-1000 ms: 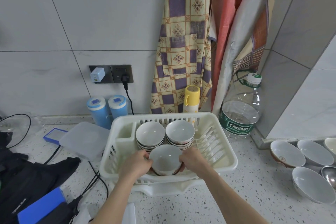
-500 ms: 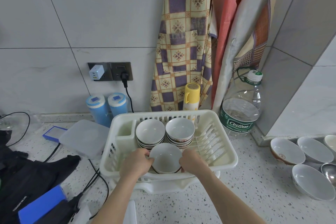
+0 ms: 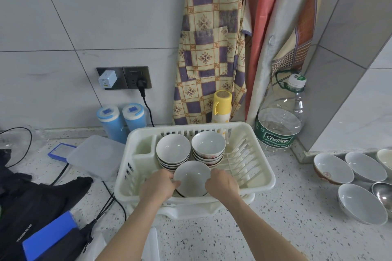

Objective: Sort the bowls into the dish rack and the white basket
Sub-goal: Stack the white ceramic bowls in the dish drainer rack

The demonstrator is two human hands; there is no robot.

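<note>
A white plastic dish rack (image 3: 262, 178) stands on the speckled counter. Inside it are two stacks of white bowls, the left stack (image 3: 172, 148) and the right stack (image 3: 208, 144). In front of them a single white bowl (image 3: 192, 177) sits low at the rack's near side. My left hand (image 3: 158, 185) grips its left rim and my right hand (image 3: 221, 183) grips its right rim. Several loose bowls lie on the counter at the right, among them a red-trimmed bowl (image 3: 333, 168) and a large white bowl (image 3: 361, 205). No white basket can be made out.
A big water bottle (image 3: 280, 121) and a yellow flask (image 3: 221, 106) stand behind the rack. Two blue canisters (image 3: 121, 118), a clear lid (image 3: 94, 155), cables and a black bag (image 3: 31, 207) crowd the left side. Hanging cloths drape the wall corner.
Both hands have lowered the single bowl deeper into the rack's near side, in front of the two stacks. The view has shifted slightly downward.
</note>
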